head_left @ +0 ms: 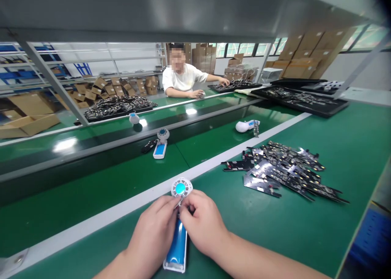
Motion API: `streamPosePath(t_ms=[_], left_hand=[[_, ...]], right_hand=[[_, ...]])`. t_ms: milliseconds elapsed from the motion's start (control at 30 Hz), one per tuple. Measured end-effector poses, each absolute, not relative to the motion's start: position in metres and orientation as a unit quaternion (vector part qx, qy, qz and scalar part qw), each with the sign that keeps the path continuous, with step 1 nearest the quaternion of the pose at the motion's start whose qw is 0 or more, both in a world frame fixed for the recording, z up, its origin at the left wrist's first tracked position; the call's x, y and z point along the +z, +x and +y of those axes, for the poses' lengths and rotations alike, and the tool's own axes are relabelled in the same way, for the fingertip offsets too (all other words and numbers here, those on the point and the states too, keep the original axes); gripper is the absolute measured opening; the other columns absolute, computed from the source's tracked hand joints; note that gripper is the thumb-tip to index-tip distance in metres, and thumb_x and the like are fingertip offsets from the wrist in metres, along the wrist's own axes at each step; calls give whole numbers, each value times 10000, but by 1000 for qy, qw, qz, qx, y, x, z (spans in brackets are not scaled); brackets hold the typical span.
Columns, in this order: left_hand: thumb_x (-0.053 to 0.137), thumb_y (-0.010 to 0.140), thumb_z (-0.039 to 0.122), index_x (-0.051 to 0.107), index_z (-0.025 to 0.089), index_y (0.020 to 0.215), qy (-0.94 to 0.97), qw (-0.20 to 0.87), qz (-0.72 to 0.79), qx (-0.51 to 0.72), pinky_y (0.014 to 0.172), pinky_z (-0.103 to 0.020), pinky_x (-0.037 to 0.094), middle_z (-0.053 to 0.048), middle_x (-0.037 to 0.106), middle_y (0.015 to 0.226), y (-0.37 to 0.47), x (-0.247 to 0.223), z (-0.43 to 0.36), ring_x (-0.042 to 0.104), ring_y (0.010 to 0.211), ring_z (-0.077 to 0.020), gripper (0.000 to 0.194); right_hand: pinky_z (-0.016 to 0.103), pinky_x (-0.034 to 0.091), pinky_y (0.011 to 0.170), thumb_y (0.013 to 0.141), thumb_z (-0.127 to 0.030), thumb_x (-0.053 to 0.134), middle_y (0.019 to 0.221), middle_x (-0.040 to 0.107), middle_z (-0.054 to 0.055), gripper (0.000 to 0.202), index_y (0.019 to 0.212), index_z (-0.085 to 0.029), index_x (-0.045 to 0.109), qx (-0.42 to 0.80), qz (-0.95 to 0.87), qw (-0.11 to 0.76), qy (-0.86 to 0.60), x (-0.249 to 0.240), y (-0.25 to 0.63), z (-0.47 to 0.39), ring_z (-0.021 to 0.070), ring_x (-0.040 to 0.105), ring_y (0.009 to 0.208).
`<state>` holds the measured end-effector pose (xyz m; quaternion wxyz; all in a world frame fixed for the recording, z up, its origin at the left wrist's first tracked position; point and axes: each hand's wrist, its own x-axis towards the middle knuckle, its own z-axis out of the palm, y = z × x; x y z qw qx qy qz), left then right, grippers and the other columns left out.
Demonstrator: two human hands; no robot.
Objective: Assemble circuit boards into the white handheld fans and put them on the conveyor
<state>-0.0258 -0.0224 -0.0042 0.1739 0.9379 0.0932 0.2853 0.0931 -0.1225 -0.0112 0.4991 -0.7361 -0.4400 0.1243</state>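
A white device [176,246] with a round, vented head and a long blue part in its body lies on the green table between my hands. My left hand [154,230] has its fingers closed on the device's neck from the left. From the right, my right hand [203,222] pinches at the same neck, just below the round head; any small part between its fingertips is hidden. To the right of my hands lies a loose pile of dark circuit boards [284,169].
A conveyor belt [122,185] carries similar white devices [159,148]. Across it a person [183,77] in a white shirt reaches to a tray of parts. Black trays [324,108] stand at the back right. Boards are heaped [117,106] at the far left. A metal shelf [152,14] hangs overhead.
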Motion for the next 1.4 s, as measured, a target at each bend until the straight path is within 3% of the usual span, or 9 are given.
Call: streamPosePath(t_ms=[400,600,967,1200,1400], left_hand=[[428,954,115,642,195,1195,946,184,85,252,697,-287,601,-76,679,945,-29,-2,-25,680,809,-181,332],[413,939,87,628,177,1237,952,164,67,249,651,-316,599,-97,669,910,-30,-1,-26,665,767,-199,379],[436,941,105,637,238,1251,937,242,66,243,686,-267,573,-76,647,916,-30,4,-26,658,790,-173,393],[477,942,170,728,238,1004,918,316,131,201,666,-267,535,-36,642,814,-26,10,-22,640,751,-170,267],[484,949,214,697,219,833,905,337,165,202,675,-268,516,-26,640,798,-24,13,-23,633,751,-171,243]], right_hand=[[302,402,703,796,-74,522,762,595,22,202,636,-198,525,109,-476,490,-722,-8,94,-126,186,536,757],[280,394,667,794,-53,514,728,582,15,219,628,-197,509,121,-473,490,-722,-10,95,-127,171,534,712],[254,370,622,780,-45,535,698,572,1,238,607,-194,467,120,-466,488,-729,-9,91,-128,156,548,684],[269,363,619,827,-96,583,711,644,26,223,623,-186,559,120,-450,470,-750,-9,96,-125,168,593,673],[312,391,701,817,-103,609,787,677,50,148,694,-186,619,105,-443,463,-760,-9,98,-124,214,614,774]])
